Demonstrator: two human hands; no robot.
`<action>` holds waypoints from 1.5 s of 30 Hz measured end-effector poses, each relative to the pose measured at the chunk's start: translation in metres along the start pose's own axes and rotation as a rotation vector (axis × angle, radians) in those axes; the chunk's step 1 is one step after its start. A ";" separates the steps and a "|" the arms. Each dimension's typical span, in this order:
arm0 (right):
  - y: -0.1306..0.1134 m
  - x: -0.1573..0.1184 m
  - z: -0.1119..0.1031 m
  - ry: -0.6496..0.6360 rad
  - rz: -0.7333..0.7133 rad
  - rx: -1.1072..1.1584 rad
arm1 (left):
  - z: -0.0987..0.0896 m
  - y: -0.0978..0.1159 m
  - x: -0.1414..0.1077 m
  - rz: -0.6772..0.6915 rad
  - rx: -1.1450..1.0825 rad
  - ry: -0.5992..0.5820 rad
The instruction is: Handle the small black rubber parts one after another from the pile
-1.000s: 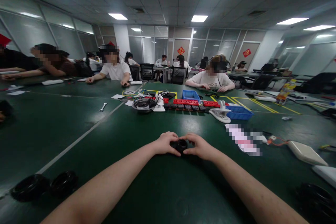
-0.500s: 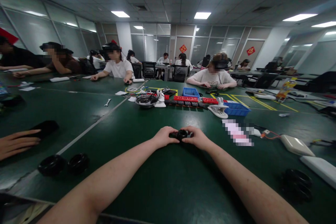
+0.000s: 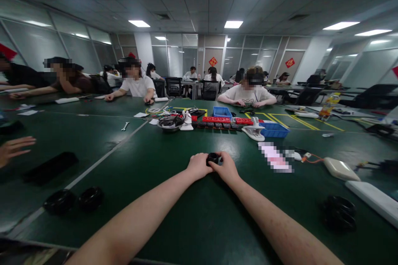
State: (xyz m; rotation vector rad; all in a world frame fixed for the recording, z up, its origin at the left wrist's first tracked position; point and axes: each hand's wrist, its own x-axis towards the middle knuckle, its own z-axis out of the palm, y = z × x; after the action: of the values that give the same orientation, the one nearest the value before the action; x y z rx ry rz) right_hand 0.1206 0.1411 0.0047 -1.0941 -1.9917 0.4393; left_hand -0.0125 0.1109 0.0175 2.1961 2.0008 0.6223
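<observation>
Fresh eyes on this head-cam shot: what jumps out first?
The left hand and right hand meet around a glossy black ring at the middle of the green table. Beyond them, a bright red strip stands out, with one blue bin behind it and a second blue bin near its right end.

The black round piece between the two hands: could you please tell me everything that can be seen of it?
The black round piece is small, dark and slightly glossy, shaped like a thick ring with an opening facing roughly upward. It looks like plastic or rubber; which one, I cannot tell. The left hand holds it from the left, the right hand from the right, its thumb across the front. Fingers hide much of its lower part, so whether it touches the green table is unclear.
</observation>
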 end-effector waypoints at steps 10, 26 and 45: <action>0.002 0.000 -0.001 0.006 -0.010 -0.013 | -0.001 0.001 -0.005 -0.086 -0.014 0.056; -0.007 -0.003 -0.001 0.059 0.029 -0.185 | 0.003 0.017 -0.006 -0.111 0.069 0.077; 0.010 0.020 -0.045 -0.612 -0.035 0.238 | -0.006 -0.020 0.014 0.301 -0.143 -0.217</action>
State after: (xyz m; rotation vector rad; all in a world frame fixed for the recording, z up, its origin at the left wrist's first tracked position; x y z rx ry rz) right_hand 0.1551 0.1600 0.0362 -0.8317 -2.3899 1.0628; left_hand -0.0326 0.1254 0.0196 2.3781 1.4905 0.5122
